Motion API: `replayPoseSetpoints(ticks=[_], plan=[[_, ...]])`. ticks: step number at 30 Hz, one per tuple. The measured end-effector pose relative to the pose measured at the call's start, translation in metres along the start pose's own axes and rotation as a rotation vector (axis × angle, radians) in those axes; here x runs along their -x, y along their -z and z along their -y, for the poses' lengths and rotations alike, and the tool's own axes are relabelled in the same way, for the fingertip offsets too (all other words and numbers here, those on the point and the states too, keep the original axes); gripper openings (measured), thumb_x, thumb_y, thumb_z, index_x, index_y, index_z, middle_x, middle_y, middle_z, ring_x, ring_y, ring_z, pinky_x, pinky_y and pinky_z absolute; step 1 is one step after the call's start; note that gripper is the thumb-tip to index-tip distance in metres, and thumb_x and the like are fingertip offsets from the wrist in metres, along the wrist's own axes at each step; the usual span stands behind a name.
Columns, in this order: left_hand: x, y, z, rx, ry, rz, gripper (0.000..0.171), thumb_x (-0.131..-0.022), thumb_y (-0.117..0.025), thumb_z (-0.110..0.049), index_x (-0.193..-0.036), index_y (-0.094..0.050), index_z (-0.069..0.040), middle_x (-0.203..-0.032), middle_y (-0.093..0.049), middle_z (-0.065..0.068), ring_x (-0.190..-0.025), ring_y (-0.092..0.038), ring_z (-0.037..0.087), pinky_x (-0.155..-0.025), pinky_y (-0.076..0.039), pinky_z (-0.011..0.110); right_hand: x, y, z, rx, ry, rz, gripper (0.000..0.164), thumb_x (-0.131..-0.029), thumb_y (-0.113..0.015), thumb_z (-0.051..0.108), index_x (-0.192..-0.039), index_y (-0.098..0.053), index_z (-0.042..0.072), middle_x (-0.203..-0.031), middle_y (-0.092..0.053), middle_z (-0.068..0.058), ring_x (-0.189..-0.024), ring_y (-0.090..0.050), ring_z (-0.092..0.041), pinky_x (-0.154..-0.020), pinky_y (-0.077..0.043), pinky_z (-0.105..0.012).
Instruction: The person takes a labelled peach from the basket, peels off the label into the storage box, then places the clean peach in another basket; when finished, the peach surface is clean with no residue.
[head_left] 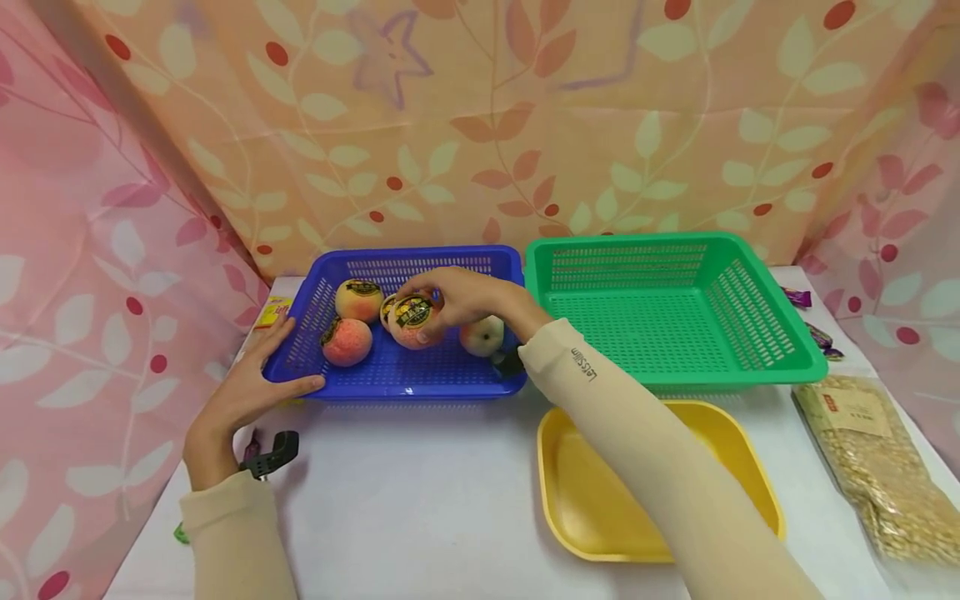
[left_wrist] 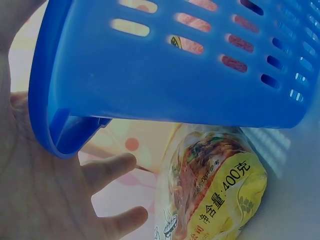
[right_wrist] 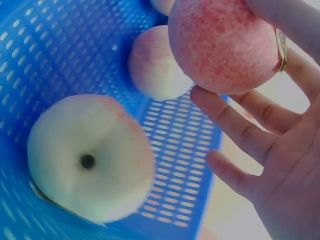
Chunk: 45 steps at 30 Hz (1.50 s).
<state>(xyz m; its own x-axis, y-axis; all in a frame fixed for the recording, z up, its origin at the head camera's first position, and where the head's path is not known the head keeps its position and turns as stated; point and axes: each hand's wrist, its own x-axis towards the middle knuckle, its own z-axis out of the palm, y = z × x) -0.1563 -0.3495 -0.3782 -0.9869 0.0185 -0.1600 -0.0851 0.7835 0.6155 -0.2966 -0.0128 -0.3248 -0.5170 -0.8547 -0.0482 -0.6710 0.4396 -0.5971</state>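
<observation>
My right hand (head_left: 467, 297) pinches a pinkish peach (head_left: 408, 332) with a dark-and-yellow label, held over the blue basket (head_left: 420, 390). The right wrist view shows this peach (right_wrist: 220, 47) between thumb and fingers. Behind it, in the head view, another labelled peach is partly covered. Two labelled peaches, one yellowish (head_left: 358, 302) and one pink (head_left: 347, 342), lie at the basket's left side. A pale peach (head_left: 482, 336) sits at the right, under my wrist. My left hand (head_left: 243, 387) rests against the basket's front left corner, fingers fairly straight outside the rim in the left wrist view.
A green basket (head_left: 637, 333) adjoins the blue one on the right. In front stands a yellow tray (head_left: 573, 500), partly under my right arm. A bag of pale beans or nuts (head_left: 877, 458) lies far right, near purple-wrapped sweets (head_left: 819, 336). A yellow-labelled 400 g packet (left_wrist: 215, 185) lies left of the blue basket.
</observation>
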Motion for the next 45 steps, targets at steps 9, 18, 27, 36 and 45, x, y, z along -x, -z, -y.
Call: replayPoseSetpoints(ticks=[9, 18, 27, 36, 45], plan=[[0.001, 0.001, 0.001, 0.081, -0.048, -0.036, 0.104, -0.087, -0.076, -0.048, -0.163, -0.005, -0.039, -0.174, 0.006, 0.006, -0.156, 0.003, 0.05, -0.109, -0.016, 0.084, 0.04, 0.012, 0.028, -0.062, 0.059, -0.029, 0.063, -0.084, -0.084, 0.026, -0.142, -0.059, 0.022, -0.14, -0.062, 0.007, -0.095, -0.068, -0.015, -0.092, -0.053, -0.029], [0.017, 0.005, -0.043, 0.176, -0.225, -0.187, 0.083, -0.086, -0.081, -0.032, -0.155, -0.036, -0.046, -0.168, -0.014, -0.023, -0.161, -0.007, 0.029, -0.116, -0.01, 0.079, 0.101, 0.0, 0.038, -0.057, 0.146, -0.136, 0.064, -0.083, -0.086, 0.031, -0.141, -0.061, 0.02, -0.132, -0.066, 0.006, -0.111, -0.061, -0.01, -0.099, -0.054, -0.033], [0.024, -0.021, -0.109, 0.174, -0.468, -0.161, 0.074, -0.08, -0.088, -0.019, -0.145, -0.057, -0.033, -0.158, -0.048, -0.006, -0.155, -0.03, 0.024, -0.119, -0.024, 0.07, 0.141, -0.02, 0.042, -0.049, 0.148, -0.179, 0.066, -0.084, -0.086, 0.031, -0.143, -0.06, 0.019, -0.133, -0.063, 0.003, -0.106, -0.059, -0.011, -0.085, -0.057, -0.027], [0.019, -0.051, -0.127, 0.156, -0.617, 0.044, 0.061, -0.081, -0.088, -0.021, -0.136, -0.064, -0.03, -0.142, -0.063, -0.007, -0.143, -0.046, 0.013, -0.119, -0.037, 0.03, 0.16, -0.049, 0.045, 0.069, 0.136, -0.226, 0.062, -0.082, -0.086, 0.035, -0.138, -0.064, 0.018, -0.131, -0.067, 0.003, -0.11, -0.062, -0.009, -0.089, -0.056, -0.03], [0.024, -0.064, -0.128, 0.168, -0.705, 0.178, 0.051, -0.081, -0.088, -0.023, -0.128, -0.069, -0.028, -0.123, -0.071, -0.011, -0.103, -0.065, 0.017, -0.092, -0.054, 0.031, 0.173, -0.069, 0.048, 0.089, 0.14, -0.211, 0.063, -0.082, -0.085, 0.041, -0.137, -0.064, 0.02, -0.124, -0.069, 0.006, -0.114, -0.063, -0.007, -0.094, -0.053, -0.028]])
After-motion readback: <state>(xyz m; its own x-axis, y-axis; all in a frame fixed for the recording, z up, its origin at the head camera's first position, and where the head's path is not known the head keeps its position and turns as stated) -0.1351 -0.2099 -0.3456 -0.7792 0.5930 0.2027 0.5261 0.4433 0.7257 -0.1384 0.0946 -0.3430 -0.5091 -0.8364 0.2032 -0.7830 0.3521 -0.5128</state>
